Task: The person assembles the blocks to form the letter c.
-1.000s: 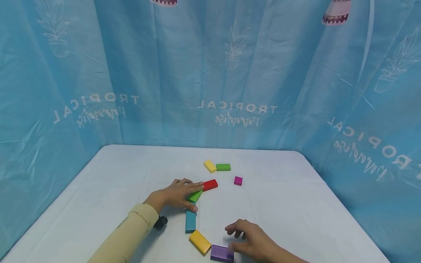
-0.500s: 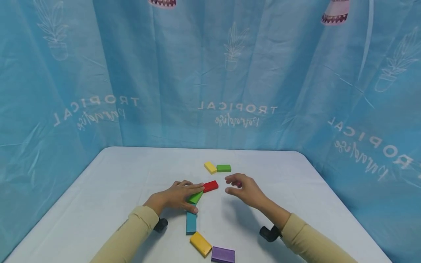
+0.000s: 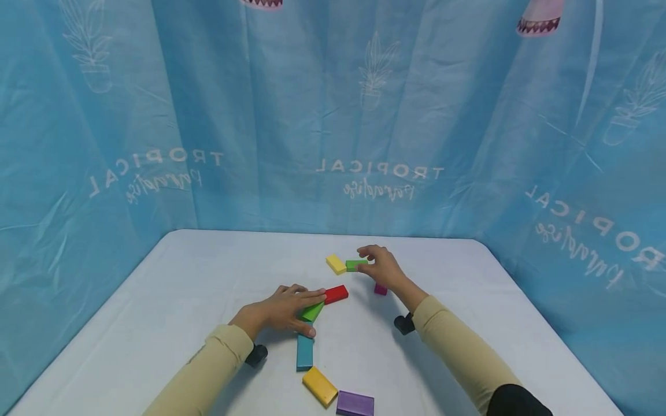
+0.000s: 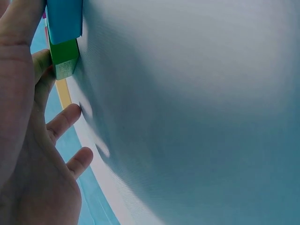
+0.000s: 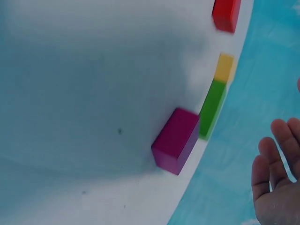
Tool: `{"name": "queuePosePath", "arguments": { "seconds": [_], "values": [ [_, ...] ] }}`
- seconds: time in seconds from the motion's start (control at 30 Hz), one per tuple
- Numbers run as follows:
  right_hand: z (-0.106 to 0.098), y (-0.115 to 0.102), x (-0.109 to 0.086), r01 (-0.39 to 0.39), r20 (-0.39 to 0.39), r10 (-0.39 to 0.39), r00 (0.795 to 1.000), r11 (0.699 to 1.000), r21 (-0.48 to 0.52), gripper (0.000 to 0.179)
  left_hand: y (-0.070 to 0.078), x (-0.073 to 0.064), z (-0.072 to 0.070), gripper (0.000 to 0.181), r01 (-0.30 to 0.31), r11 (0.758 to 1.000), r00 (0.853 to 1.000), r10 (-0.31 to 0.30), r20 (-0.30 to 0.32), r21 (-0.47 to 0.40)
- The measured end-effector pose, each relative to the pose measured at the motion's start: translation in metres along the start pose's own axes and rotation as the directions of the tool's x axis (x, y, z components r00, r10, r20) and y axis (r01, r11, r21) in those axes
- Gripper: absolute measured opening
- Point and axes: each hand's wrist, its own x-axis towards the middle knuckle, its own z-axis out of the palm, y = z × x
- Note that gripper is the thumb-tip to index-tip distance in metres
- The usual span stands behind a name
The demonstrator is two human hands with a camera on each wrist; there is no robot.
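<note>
My left hand (image 3: 281, 310) rests over a green block (image 3: 313, 312), fingers spread. Its index fingertip is at a red block (image 3: 337, 294), and its thumb lies at the top end of a blue block (image 3: 304, 353). The left wrist view shows the green block (image 4: 64, 58) against the blue one, with two fingers apart from them. My right hand (image 3: 384, 268) reaches over the far end of the table, overlapping a second green block (image 3: 355, 266) in the head view. In the right wrist view its fingers (image 5: 269, 154) are loosely extended with nothing between them. A magenta block (image 5: 176, 138) sits below that hand.
A pale yellow block (image 3: 336, 264) meets the far green block. Nearer me, an orange-yellow block (image 3: 319, 386) and a purple block (image 3: 355, 403) continue the line below the blue one. A blue printed curtain (image 3: 291, 115) surrounds the white table (image 3: 234, 254).
My right hand has moved from beside the purple block, past the magenta block, to the far green block. My left hand has stayed on the nearer green block.
</note>
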Motion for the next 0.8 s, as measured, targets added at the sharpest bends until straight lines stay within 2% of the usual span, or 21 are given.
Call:
{"name": "queuePosePath", "arguments": {
  "seconds": [0.3,0.5,0.7,0.8],
  "values": [
    [0.010,0.023,0.028,-0.099,0.065,0.104,0.992,0.993,-0.065,0.048,-0.002,-0.001,0.000,0.088,-0.013,1.000,1.000,0.013,0.000,-0.009],
    [0.016,0.033,0.030,-0.195,0.094,0.202,0.975,0.977,-0.086,0.046,0.001,0.002,0.002,0.088,-0.004,1.000,1.000,0.004,0.011,-0.031],
    [0.020,0.034,0.037,-0.201,0.113,0.209,0.971,0.976,-0.078,0.044,0.002,-0.001,0.000,0.088,0.006,1.000,1.000,-0.006,0.006,-0.010],
    [0.019,0.034,0.039,-0.245,0.119,0.251,0.961,0.968,-0.060,0.044,0.002,-0.001,-0.001,0.087,-0.007,1.000,1.000,0.007,0.002,-0.015]
  ]
}}
